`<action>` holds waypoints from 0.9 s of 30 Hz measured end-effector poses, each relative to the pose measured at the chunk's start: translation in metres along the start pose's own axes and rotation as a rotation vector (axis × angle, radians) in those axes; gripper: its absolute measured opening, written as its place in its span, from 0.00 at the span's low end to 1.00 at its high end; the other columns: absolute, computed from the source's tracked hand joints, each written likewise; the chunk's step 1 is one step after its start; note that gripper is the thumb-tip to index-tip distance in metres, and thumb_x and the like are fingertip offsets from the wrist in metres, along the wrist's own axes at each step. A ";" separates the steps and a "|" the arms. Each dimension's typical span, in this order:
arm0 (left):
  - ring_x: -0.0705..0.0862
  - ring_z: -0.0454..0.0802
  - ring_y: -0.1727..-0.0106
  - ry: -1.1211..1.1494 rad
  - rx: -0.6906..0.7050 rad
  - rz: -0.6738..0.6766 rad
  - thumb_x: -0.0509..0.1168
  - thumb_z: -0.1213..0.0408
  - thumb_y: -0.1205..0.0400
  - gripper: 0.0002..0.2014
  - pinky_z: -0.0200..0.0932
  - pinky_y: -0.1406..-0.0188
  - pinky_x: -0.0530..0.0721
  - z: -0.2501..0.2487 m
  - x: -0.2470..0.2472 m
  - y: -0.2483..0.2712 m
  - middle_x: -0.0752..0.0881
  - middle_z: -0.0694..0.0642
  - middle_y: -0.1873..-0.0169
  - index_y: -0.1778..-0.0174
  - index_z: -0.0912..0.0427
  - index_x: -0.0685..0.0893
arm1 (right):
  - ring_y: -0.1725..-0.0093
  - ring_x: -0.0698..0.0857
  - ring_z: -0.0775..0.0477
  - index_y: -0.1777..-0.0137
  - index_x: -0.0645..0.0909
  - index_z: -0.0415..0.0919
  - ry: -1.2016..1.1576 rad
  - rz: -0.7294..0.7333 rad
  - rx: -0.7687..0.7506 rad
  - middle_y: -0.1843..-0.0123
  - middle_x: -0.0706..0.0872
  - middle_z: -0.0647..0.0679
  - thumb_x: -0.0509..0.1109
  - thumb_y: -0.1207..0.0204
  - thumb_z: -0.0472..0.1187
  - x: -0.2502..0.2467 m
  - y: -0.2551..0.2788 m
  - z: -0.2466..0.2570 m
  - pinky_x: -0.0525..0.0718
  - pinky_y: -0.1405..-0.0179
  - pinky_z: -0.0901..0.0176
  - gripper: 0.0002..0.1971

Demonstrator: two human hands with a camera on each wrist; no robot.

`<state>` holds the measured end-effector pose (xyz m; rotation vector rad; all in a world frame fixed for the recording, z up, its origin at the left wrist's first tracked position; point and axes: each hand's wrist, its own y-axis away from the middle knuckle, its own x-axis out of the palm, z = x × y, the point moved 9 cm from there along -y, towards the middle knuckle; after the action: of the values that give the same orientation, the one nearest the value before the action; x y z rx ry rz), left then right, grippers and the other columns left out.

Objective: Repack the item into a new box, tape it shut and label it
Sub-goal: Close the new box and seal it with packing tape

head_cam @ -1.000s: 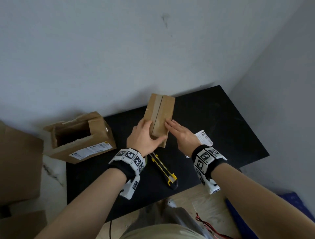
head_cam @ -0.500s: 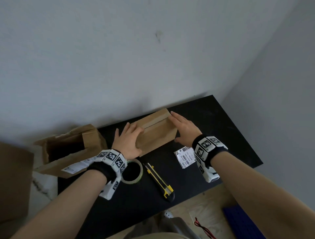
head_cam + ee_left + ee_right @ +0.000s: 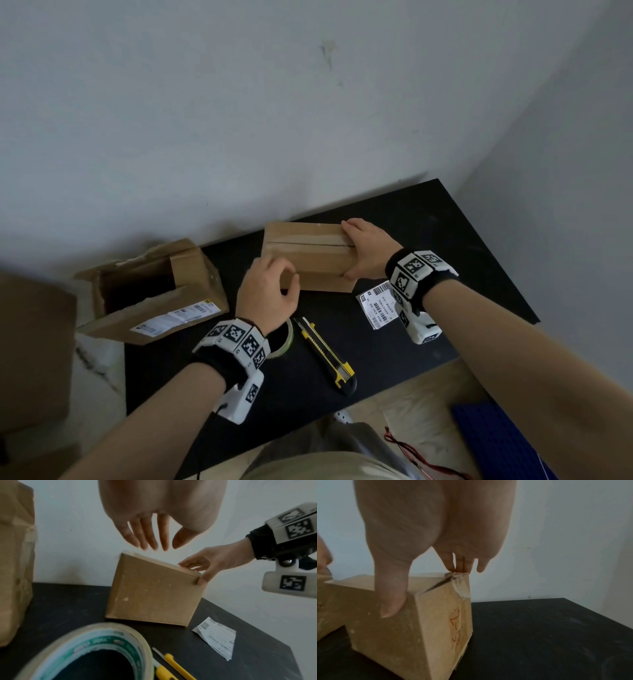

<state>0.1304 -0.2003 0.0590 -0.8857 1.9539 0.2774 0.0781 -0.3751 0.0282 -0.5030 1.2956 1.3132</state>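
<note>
A brown cardboard box (image 3: 308, 263) with clear tape along its top seam lies lengthwise near the wall on the black table (image 3: 455, 274). My right hand (image 3: 364, 250) grips its right end, fingers on top and thumb on the near face (image 3: 392, 605). My left hand (image 3: 274, 291) hovers at the box's near left corner with loosely bent fingers (image 3: 149, 538), clear of the box (image 3: 154, 592) and holding nothing. A white barcode label (image 3: 378, 305) lies flat on the table just right of the box's near edge.
An opened old box (image 3: 154, 291) with a shipping label stands at the table's left edge. A tape roll (image 3: 287, 339) lies under my left wrist, and a yellow utility knife (image 3: 327, 356) beside it. The wall runs close behind the box. More cardboard (image 3: 30, 342) stands far left.
The box has been turned from end-on to lengthwise along the wall. My left hand has come off it and pulled back; my right hand now holds its right end.
</note>
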 end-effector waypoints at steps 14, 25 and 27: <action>0.72 0.48 0.26 0.793 -0.655 0.209 0.63 0.72 0.19 0.26 0.49 0.26 0.71 0.021 0.040 0.020 0.74 0.53 0.27 0.24 0.57 0.69 | 0.29 0.72 0.43 0.20 0.61 0.41 -0.543 -0.132 0.246 0.25 0.67 0.41 0.66 0.22 0.42 0.022 0.023 -0.010 0.74 0.32 0.54 0.31; 0.66 0.49 0.22 0.855 -0.588 0.292 0.60 0.82 0.21 0.33 0.54 0.24 0.69 0.010 0.048 0.012 0.66 0.53 0.22 0.21 0.54 0.63 | 0.43 0.82 0.50 0.29 0.75 0.41 -0.844 -0.232 0.283 0.39 0.81 0.45 0.68 0.24 0.32 0.047 0.053 -0.025 0.83 0.41 0.56 0.23; 0.64 0.49 0.21 0.839 -0.582 0.320 0.59 0.81 0.21 0.34 0.55 0.24 0.68 0.008 0.050 0.010 0.65 0.52 0.21 0.21 0.53 0.62 | 0.43 0.82 0.50 0.28 0.74 0.42 -0.837 -0.257 0.280 0.38 0.81 0.45 0.70 0.24 0.38 0.049 0.056 -0.027 0.83 0.42 0.56 0.24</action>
<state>0.1142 -0.2129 0.0113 -1.1698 2.8782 0.7885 0.0059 -0.3624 -0.0020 0.0915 0.6608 0.9371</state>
